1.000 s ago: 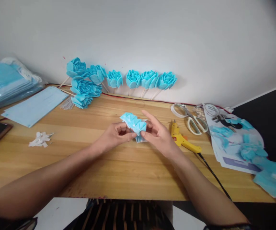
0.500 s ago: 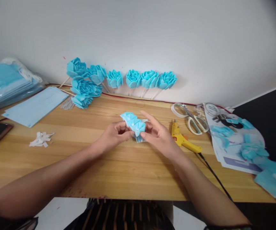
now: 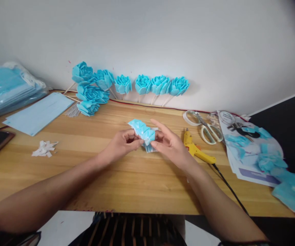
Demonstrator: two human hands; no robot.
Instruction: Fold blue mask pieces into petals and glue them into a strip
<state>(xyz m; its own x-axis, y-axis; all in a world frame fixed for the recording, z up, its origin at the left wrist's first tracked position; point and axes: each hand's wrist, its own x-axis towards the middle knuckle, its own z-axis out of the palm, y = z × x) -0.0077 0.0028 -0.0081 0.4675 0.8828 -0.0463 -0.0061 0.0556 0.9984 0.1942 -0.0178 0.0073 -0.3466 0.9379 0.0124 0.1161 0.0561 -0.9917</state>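
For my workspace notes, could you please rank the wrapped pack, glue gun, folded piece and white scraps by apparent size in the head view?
1. Wrapped pack, though cropped
2. Folded piece, partly hidden, and glue gun: too alike to rank
3. White scraps

I am holding a folded strip (image 3: 141, 129) in my left grip (image 3: 120, 145) and right grip (image 3: 171, 147) over the counter (image 3: 137, 188); a glue gun (image 3: 195, 150) is lying nearby, and flowers (image 3: 142, 84) are leaning against the wall (image 3: 147, 37).
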